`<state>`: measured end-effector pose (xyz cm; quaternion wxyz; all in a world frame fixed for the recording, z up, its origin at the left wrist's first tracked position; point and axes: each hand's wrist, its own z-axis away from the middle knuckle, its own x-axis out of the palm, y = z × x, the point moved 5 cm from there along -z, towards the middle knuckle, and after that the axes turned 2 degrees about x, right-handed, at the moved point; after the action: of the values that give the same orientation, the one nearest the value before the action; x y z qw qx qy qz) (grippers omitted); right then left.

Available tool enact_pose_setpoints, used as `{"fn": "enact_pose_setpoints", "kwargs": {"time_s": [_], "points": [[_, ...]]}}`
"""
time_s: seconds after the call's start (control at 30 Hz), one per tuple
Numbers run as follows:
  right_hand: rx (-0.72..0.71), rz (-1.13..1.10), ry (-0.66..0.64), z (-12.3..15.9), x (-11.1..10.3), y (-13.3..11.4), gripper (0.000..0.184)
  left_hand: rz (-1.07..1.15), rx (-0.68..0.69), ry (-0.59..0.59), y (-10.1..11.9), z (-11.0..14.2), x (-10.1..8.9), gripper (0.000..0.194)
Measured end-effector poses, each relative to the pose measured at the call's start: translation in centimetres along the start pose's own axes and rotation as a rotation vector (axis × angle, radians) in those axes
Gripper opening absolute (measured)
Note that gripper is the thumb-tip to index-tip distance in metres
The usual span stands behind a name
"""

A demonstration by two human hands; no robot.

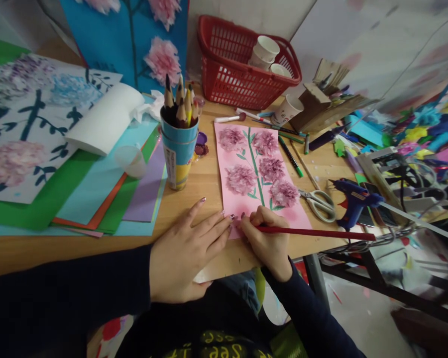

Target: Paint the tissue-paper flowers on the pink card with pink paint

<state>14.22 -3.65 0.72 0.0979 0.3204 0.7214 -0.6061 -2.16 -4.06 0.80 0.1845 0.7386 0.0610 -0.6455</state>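
A pink sheet of paper (242, 205) lies on the wooden table, bearing several fluffy mauve flowers (240, 179) and a green stem (254, 166) with leaves. My right hand (267, 238) is closed around a long red pencil (317, 232), whose shaft points off to the right. Its tip is hidden by my fingers at the sheet's lower left part. My left hand (190, 248) lies flat with its fingers spread, the fingertips touching the sheet's lower left edge and the palm by the table's front edge. To the right of the sheet rest scissors (321, 205) with pale handles.
A blue cup (179, 154) of pencils stands left of the sheet, beside stacked coloured papers (108, 199) and a white paper roll (105, 119). Behind is a red basket (227, 69) with paper cups. Markers (290, 156) and a blue glue gun (353, 199) lie to the right.
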Motion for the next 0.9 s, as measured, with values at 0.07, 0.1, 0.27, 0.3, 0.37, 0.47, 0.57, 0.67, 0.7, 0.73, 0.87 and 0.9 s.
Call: {"fn": "enact_pose_setpoints", "kwargs": {"time_s": [0.07,0.1,0.27,0.3,0.37,0.47,0.57,0.67,0.7,0.73,0.87,0.9], "points": [[0.015,-0.017,0.013,0.0,-0.05,0.14,0.037,0.01,0.001,-0.002,-0.02,-0.03,-0.02,0.075],[0.016,-0.016,0.015,0.0,-0.06,0.16,0.036,0.013,0.001,-0.002,-0.03,-0.03,-0.04,0.075],[-0.009,0.032,-0.014,-0.02,0.03,-0.1,0.037,0.012,0.002,-0.015,-0.02,-0.02,-0.09,0.077],[-0.006,0.04,-0.025,-0.02,0.05,-0.13,0.037,0.012,0.001,-0.018,-0.02,-0.02,-0.09,0.077],[0.001,0.054,-0.05,-0.02,0.12,-0.17,0.037,0.013,0.004,-0.021,0.0,-0.04,-0.09,0.077],[-0.002,0.051,-0.053,-0.04,0.07,-0.19,0.036,0.009,0.012,-0.019,0.01,-0.07,-0.12,0.079],[0.013,0.01,-0.03,-0.11,-0.11,-0.05,0.036,0.012,0.008,-0.022,-0.03,-0.05,-0.17,0.079],[0.056,-0.033,-0.061,-0.17,0.0,0.19,0.037,0.014,0.005,-0.017,-0.02,0.01,-0.27,0.076],[0.059,-0.034,-0.08,-0.16,0.09,0.19,0.036,0.012,0.005,-0.015,0.0,0.02,-0.29,0.076],[0.053,-0.027,-0.095,-0.15,0.17,0.13,0.036,0.009,0.004,-0.014,0.01,0.02,-0.29,0.075],[-0.006,0.013,-0.08,-0.06,0.14,-0.31,0.034,0.007,0.005,-0.028,0.05,-0.05,-0.17,0.074],[-0.013,0.011,-0.072,-0.06,0.11,-0.38,0.034,0.009,0.008,-0.031,0.06,-0.06,-0.14,0.074]]}}
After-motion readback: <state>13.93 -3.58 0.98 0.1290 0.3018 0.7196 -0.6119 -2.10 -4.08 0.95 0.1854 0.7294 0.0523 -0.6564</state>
